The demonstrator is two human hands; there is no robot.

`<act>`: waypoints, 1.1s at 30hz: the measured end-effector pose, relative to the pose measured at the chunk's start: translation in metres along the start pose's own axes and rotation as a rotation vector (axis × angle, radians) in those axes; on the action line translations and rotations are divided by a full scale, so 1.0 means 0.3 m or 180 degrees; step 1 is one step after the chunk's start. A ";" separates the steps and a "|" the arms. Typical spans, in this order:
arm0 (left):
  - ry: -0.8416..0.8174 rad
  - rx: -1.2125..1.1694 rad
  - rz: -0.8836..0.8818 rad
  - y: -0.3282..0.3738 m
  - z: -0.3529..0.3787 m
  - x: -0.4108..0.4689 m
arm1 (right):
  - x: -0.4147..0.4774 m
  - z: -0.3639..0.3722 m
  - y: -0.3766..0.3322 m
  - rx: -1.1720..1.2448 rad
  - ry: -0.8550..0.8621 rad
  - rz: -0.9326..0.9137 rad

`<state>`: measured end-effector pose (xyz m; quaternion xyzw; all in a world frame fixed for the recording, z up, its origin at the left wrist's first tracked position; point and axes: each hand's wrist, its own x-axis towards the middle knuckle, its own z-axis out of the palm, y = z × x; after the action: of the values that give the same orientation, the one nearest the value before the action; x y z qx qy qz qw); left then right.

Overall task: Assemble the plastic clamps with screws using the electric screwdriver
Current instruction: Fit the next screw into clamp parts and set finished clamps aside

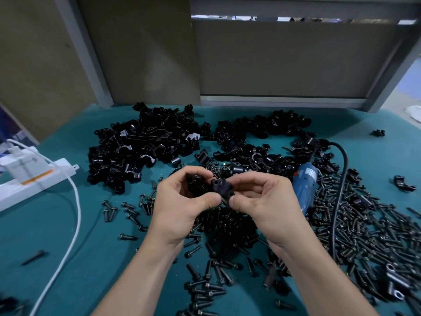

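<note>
Held piece: a small black plastic clamp [220, 187] is up off the teal counter [91, 247], between the two hands and above the scattered screws.
Left hand: the left hand [182, 201] pinches the clamp's left end, with the thumb pressed in from the near side. Its fingers [193, 173] curl over dark parts in the palm, and I cannot tell what those are.
Right hand: the right hand [262, 201] pinches the right end, thumb tip to curled fingers, clamped on the piece.
Why held so: a grip on both ends probably keeps the two halves aligned so a screw can be fed in.
Facing: the face with the round hole tilts up toward the camera.
Long axis: it runs roughly from hand to hand, sloping slightly down to the right.
Tool: the blue electric screwdriver [304, 188] lies on the counter just beyond the right hand, within easy reach, its black cord looping off to the right.
Supplies: black flanged screws [364, 236] spread near and to the right, and a heap of loose black clamp halves [141, 144] lies beyond the hands.
Left edge: a white power strip [34, 179] and a white cable [76, 201].
</note>
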<state>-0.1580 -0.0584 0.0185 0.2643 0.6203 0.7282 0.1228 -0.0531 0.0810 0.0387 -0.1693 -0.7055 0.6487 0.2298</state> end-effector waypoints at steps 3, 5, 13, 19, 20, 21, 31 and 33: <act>-0.0131 -0.0104 -0.0045 0.008 0.004 -0.003 | 0.001 -0.006 0.005 -0.0026 0.0024 -0.0008; -0.0086 -0.0078 -0.0058 0.010 0.007 -0.004 | -0.001 -0.006 0.001 -0.0126 0.0001 -0.0043; -0.0044 0.0035 -0.0110 0.020 0.004 -0.003 | -0.010 -0.005 -0.022 -0.0585 -0.0008 -0.0154; 0.0537 -0.0075 -0.0524 0.019 -0.005 0.009 | 0.024 -0.037 -0.040 -0.1220 -0.0015 0.0264; 0.0595 -0.0096 -0.0565 0.020 -0.007 0.011 | 0.027 -0.038 -0.048 -0.1350 -0.0045 0.0269; 0.0642 -0.0125 -0.0596 0.019 -0.010 0.013 | 0.031 -0.039 -0.057 -0.1472 -0.0101 0.0245; 0.0724 -0.0229 -0.0779 0.030 -0.007 0.007 | 0.353 -0.172 -0.048 -0.2600 0.0653 0.0810; 0.0710 -0.0253 -0.0786 0.031 -0.006 0.006 | 0.407 -0.170 -0.046 -0.3848 -0.0389 0.1118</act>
<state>-0.1591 -0.0607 0.0279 0.0986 0.6286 0.7563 0.1521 -0.1269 0.1880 0.0678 -0.3452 -0.9209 0.1720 -0.0571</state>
